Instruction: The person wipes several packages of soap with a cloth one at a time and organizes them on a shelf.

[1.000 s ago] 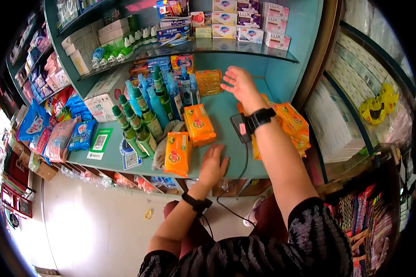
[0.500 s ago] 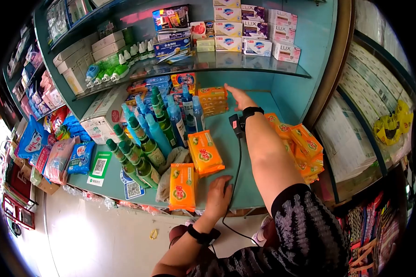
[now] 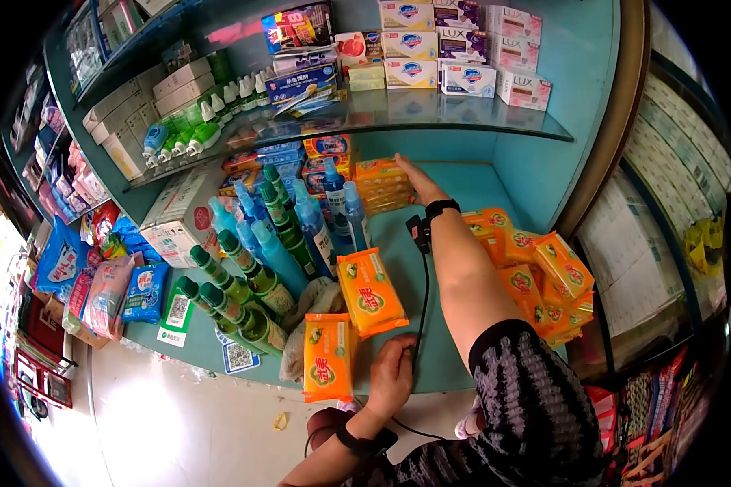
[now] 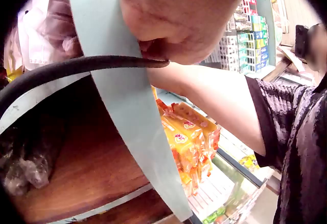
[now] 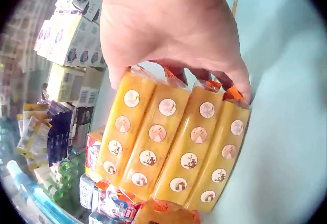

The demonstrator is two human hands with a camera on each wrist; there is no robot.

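Observation:
My right hand (image 3: 421, 185) spans a stack of orange-wrapped soap packs (image 3: 379, 188) at the back of the counter. In the right wrist view several soap bars (image 5: 168, 137) show their yellow sides, with thumb and fingers gripping the outer two. Near the front edge, my left hand (image 3: 391, 375) has its fingers curled, pinching a black cable (image 4: 66, 68). Beside it lie two orange soap packs (image 3: 328, 357), one in front of the other. More orange soap packs (image 3: 544, 276) are heaped right of my right forearm.
Green and blue bottles (image 3: 260, 268) stand left of the orange packs, against a grey cloth (image 3: 300, 325). A glass shelf (image 3: 430, 109) with boxed soaps hangs above my right hand. A carton (image 3: 183, 215) stands behind the bottles.
My right hand has come down from above the counter onto the soap stack and now grips it. The left hand's spread fingers have curled in at the cable. The head view has shifted.

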